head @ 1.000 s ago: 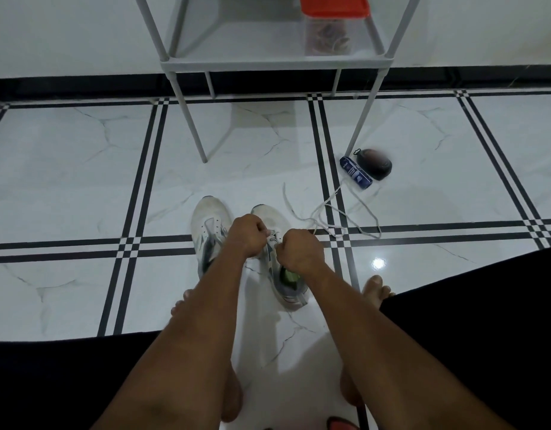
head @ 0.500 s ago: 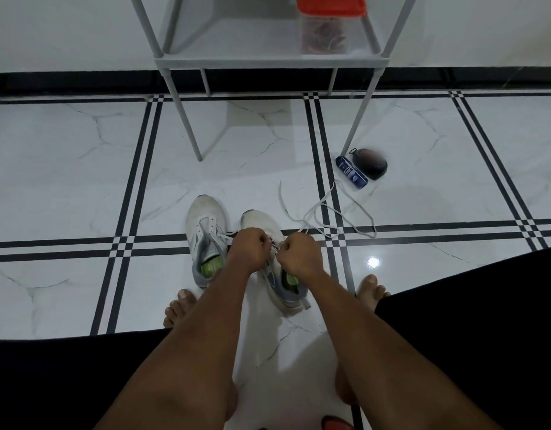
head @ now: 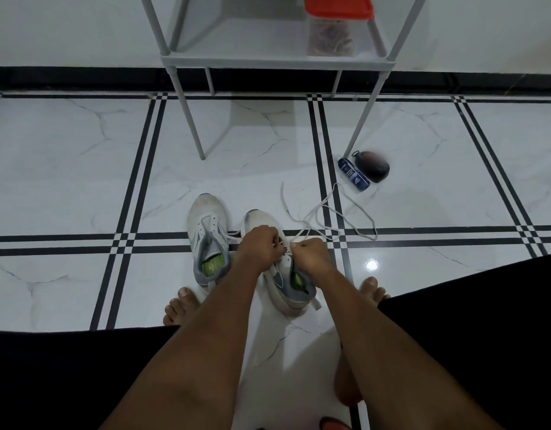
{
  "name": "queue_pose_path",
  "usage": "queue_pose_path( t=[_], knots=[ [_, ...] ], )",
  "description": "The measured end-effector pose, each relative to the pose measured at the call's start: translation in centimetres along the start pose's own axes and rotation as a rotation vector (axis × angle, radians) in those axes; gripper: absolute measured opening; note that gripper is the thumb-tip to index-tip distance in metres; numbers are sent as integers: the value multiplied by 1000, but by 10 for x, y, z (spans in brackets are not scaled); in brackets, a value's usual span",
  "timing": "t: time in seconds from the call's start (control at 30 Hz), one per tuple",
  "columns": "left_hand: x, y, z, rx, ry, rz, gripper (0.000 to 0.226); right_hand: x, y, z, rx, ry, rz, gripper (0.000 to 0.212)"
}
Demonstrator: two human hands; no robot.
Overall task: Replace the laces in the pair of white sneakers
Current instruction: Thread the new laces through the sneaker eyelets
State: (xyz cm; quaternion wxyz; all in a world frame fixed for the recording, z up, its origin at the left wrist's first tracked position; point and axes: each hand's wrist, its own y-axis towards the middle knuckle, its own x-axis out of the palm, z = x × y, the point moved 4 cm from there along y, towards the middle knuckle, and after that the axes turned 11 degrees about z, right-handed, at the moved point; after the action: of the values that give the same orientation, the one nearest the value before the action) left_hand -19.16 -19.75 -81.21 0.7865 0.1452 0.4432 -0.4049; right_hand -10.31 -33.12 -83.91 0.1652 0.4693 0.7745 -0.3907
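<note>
**Both hands lacing the right-side sneaker**

On the tiled floor (head: 82, 181), the left hand (head: 260, 246) and right hand (head: 311, 254) pinch the lace (head: 327, 212) over the right sneaker (head: 286, 283), grips closed on it. The left sneaker (head: 207, 240) sits touching alongside. Far right: a blue tube (head: 353, 174) and a dark pouch (head: 373, 170) beside a shelf leg (head: 362, 119).

Bare forearms (head: 224, 321), bare feet (head: 179, 307), black garment over knees (head: 472, 321)

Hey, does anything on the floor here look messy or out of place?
Mainly the loose white lace, sprawled in tangled loops across the floor tiles right of the sneakers. A small blue tube and a dark round object also lie by the shelf leg. Nothing looks spilled or damaged.
</note>
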Motion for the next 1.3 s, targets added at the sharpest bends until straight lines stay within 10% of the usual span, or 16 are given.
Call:
queue_pose_path(
  t=[0.3,0.67,1.0,1.3],
  knots=[
    [3,4,12,-26,90,-62,29,-1,2,14,76,137,-27,40],
    [12,2,14,-15,148,-75,23,-10,-11,-2,-286,-123,-10,23],
    [8,-28,-10,-64,256,242,16,7,-10,-11,-252,4,24,28],
    [20,-38,-22,-401,-132,230,15,11,-5,-16,-274,-56,19,26]
  ],
)
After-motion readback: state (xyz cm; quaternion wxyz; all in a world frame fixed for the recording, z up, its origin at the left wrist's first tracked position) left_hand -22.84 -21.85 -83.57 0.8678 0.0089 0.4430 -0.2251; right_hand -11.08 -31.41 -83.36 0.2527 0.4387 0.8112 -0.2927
